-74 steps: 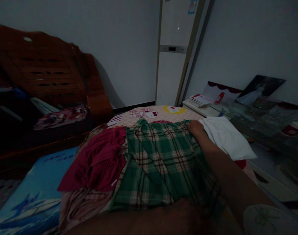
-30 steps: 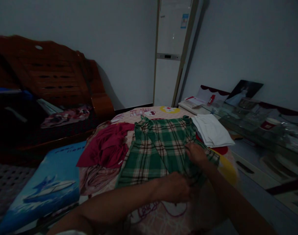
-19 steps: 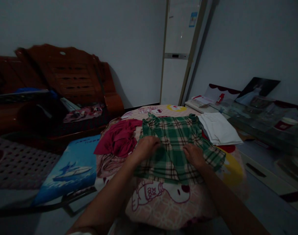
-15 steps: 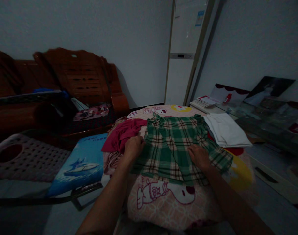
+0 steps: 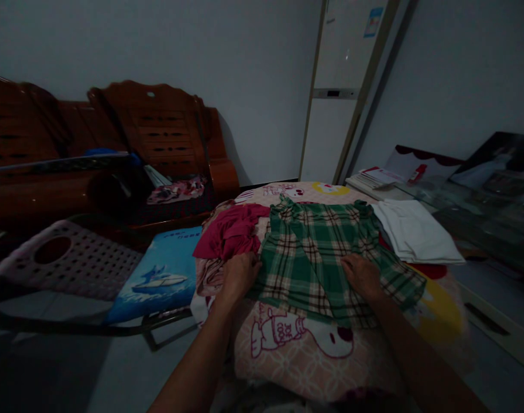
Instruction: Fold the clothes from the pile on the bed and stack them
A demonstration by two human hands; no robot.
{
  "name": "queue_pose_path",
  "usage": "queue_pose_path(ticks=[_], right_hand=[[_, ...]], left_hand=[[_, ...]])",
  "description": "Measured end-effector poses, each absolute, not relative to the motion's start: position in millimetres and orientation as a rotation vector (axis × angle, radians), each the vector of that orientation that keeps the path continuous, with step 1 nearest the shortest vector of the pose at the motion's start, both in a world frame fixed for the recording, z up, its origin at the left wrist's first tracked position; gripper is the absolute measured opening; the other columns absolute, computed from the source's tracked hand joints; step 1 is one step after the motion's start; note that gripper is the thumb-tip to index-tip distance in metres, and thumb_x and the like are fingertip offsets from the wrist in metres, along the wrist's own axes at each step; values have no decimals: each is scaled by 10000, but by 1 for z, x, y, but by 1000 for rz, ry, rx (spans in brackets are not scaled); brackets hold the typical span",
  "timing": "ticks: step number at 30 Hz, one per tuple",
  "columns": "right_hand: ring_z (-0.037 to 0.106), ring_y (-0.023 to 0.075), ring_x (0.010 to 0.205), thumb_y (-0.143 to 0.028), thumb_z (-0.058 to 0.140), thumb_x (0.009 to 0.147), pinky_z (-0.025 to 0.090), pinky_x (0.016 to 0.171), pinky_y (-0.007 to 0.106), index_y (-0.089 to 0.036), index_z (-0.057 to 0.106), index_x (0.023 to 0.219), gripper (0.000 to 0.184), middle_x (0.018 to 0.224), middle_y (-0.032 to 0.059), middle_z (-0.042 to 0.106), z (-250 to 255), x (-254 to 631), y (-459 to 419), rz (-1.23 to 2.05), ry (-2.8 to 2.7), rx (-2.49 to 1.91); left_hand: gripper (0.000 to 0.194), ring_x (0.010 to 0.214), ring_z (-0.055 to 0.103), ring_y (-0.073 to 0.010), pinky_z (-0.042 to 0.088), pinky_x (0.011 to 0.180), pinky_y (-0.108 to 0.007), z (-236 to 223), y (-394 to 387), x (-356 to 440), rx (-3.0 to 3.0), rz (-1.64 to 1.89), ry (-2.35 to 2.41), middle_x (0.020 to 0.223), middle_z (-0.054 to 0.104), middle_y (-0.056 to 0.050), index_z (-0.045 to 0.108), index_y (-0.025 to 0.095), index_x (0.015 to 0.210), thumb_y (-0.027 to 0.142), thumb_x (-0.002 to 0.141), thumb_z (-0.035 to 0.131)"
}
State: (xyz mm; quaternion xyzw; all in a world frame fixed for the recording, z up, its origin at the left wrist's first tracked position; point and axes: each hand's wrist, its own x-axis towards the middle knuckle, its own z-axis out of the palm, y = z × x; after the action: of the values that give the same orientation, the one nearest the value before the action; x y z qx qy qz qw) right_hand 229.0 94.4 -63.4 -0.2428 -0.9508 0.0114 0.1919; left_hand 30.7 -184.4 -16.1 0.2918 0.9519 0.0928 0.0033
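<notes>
A green plaid dress (image 5: 313, 252) with ruffles at its top corners lies spread on a cartoon-printed cloth (image 5: 305, 367). My left hand (image 5: 240, 275) is at its left edge, fingers closed on the fabric there. On the right half, my right hand (image 5: 360, 276) has its fingertips pinched on the plaid cloth. A crumpled magenta garment (image 5: 231, 232) rests on a pinkish folded garment (image 5: 208, 275), just beyond my left hand. To the right lies a folded white garment (image 5: 417, 232), close to the dress.
A chair with a blue boat-printed cushion (image 5: 159, 275) and a pale woven back (image 5: 85, 258) stands at left. Behind it is a carved wooden sofa (image 5: 159, 132). A glass-topped cabinet (image 5: 481, 212) borders the right side. A tall white air conditioner (image 5: 331, 132) stands behind.
My left hand has gone from the near part of the dress to its left edge. My right hand has come down from the top right corner. The view has turned left.
</notes>
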Motion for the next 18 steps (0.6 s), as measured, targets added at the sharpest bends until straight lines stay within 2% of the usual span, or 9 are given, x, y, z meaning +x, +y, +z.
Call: queue_pose_path(ticks=[7, 11, 18], right_hand=[[638, 194, 850, -239, 460, 946, 395, 726, 288, -176, 712, 936, 260, 954, 74, 702, -63, 230, 94, 39, -2690, -698], [636, 192, 867, -236, 463, 946, 393, 734, 281, -177, 713, 946, 257, 955, 73, 700, -60, 230, 93, 47, -2701, -694], [633, 188, 871, -243, 458, 958, 382, 719, 275, -170, 716, 950, 267, 966, 69, 697, -55, 230, 89, 36, -2732, -732]], left_hand=[[143, 886, 692, -238, 433, 691, -278, -5, -198, 39, 958, 241, 2883, 885, 742, -80, 695, 190, 876, 293, 840, 602], [174, 864, 695, -230, 427, 690, -275, -4, -200, 42, 956, 218, 2900, 870, 739, -78, 694, 190, 880, 224, 863, 524], [244, 884, 685, -224, 411, 711, -274, -7, -201, 46, 912, 382, 2987, 916, 725, -95, 634, 167, 1003, 254, 948, 414]])
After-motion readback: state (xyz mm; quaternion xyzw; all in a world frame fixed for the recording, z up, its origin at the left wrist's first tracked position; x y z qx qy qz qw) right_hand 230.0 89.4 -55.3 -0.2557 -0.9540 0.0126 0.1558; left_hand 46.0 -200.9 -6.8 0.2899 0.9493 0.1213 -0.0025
